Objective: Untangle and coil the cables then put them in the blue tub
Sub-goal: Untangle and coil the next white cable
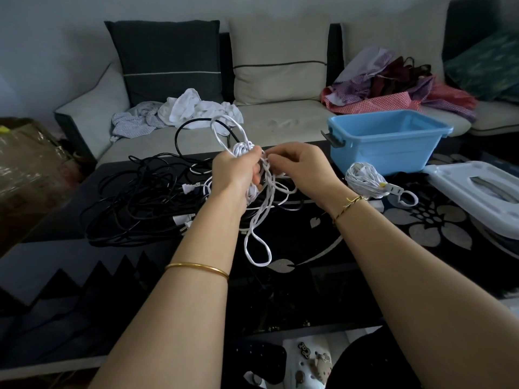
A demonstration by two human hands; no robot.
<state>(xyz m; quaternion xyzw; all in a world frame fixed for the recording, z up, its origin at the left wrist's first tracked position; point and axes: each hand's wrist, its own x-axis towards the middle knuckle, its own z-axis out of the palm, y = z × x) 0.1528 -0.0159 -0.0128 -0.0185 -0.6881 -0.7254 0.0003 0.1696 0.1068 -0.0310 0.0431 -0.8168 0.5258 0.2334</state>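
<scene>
Bare arms reach over the dark glass table (309,279). Her left hand (236,169) grips a half-wound thin white cable (258,240), and the right hand (300,164) pinches one strand. One finished white coil (365,178) sits beside the blue plastic tub (379,155), not inside. The black cables (126,203) are a big tangle.

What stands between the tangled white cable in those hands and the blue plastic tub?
Nothing blocks the tangled white cable. A coiled white bundle lies on the black table by the blue plastic tub, low enough to pass over; its top is open.
</scene>
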